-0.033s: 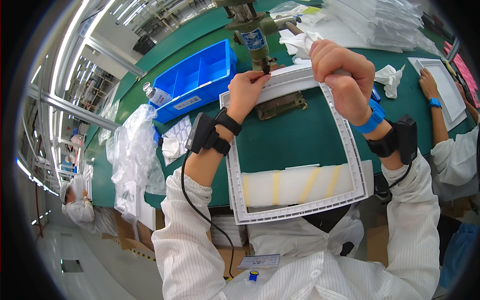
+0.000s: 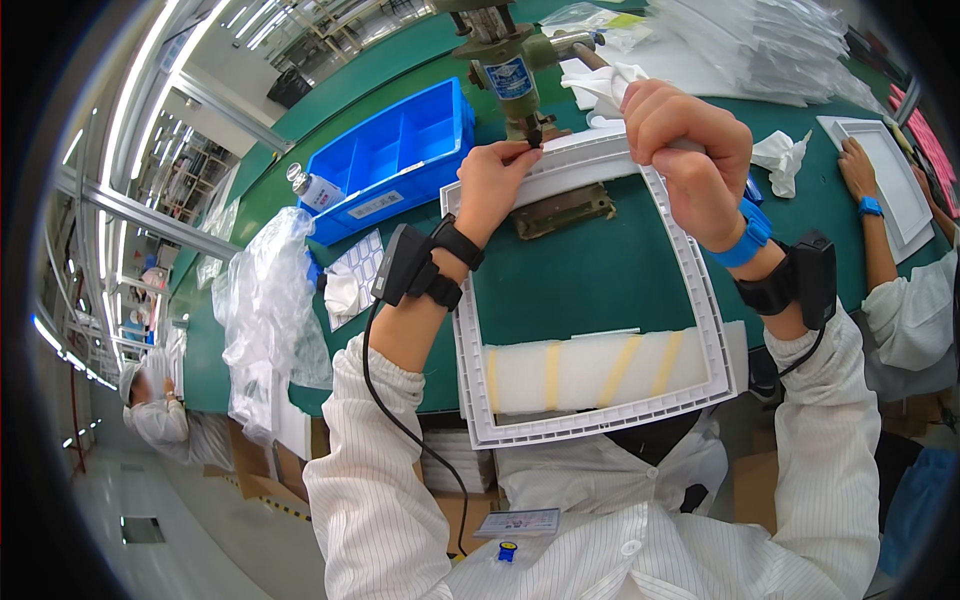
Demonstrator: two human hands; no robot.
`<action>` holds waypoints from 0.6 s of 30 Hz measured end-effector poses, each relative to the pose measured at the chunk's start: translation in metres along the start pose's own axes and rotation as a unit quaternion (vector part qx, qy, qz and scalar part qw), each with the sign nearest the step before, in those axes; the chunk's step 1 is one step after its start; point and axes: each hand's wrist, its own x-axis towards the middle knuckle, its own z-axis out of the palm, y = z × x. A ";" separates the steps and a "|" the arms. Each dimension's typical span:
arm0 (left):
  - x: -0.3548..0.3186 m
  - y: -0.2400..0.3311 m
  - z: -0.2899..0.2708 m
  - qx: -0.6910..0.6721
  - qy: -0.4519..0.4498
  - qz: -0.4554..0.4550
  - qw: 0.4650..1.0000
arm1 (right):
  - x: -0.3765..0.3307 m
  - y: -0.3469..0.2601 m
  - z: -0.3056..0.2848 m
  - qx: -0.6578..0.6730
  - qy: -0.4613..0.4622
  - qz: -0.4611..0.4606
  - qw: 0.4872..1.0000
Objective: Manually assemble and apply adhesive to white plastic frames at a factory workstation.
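Observation:
A white rectangular plastic frame (image 2: 698, 300) with a ribbed edge lies level in front of me, its far side under a green hand press (image 2: 512, 85). My left hand (image 2: 492, 185) is at the frame's far left corner, thumb and fingertips pinched right beside the tip of the press; what they hold is hidden. My right hand (image 2: 692, 160) is closed in a fist round the press lever (image 2: 590, 57), whose grip end is wrapped in white material (image 2: 612, 85). Through the frame's opening show the dark metal press base (image 2: 560, 212) and a white foam pad (image 2: 590, 370) with yellow tape strips.
Left of the press stands a blue divided bin (image 2: 390, 160) with a small bottle (image 2: 318, 192) beside it. Clear plastic film (image 2: 270, 300) hangs over the left table edge. Bagged sheets (image 2: 760, 45) are stacked at far right. A co-worker's hand (image 2: 857, 168) touches another white frame (image 2: 885, 190).

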 end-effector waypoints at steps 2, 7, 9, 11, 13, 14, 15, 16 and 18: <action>0.000 -0.001 0.000 -0.020 0.003 0.000 1.000 | 0.001 0.000 -0.001 -0.003 -0.006 -0.005 1.000; 0.000 0.002 -0.001 0.063 0.008 -0.008 0.998 | 0.013 -0.006 -0.004 0.006 -0.004 0.051 0.999; 0.001 0.004 -0.001 0.054 0.018 0.010 0.998 | 0.022 -0.006 -0.003 0.009 0.001 0.049 0.999; -0.001 0.004 0.000 0.061 0.012 0.013 0.998 | 0.028 -0.007 -0.002 0.019 0.016 0.054 0.998; -0.002 0.005 -0.001 0.038 0.013 0.014 0.999 | 0.035 -0.010 -0.003 0.014 0.013 0.063 0.998; -0.002 0.005 -0.001 0.024 0.014 0.009 1.000 | 0.039 -0.011 -0.003 0.011 0.016 0.070 0.997; -0.002 0.004 -0.002 0.025 0.011 0.013 1.000 | 0.045 -0.012 -0.003 0.002 0.018 0.070 0.997; -0.002 0.004 -0.002 0.022 0.011 0.013 1.000 | 0.051 -0.012 -0.003 0.000 0.021 0.068 0.997; -0.001 0.002 -0.002 0.019 0.011 0.015 1.000 | 0.066 -0.012 -0.003 -0.012 0.017 0.057 0.998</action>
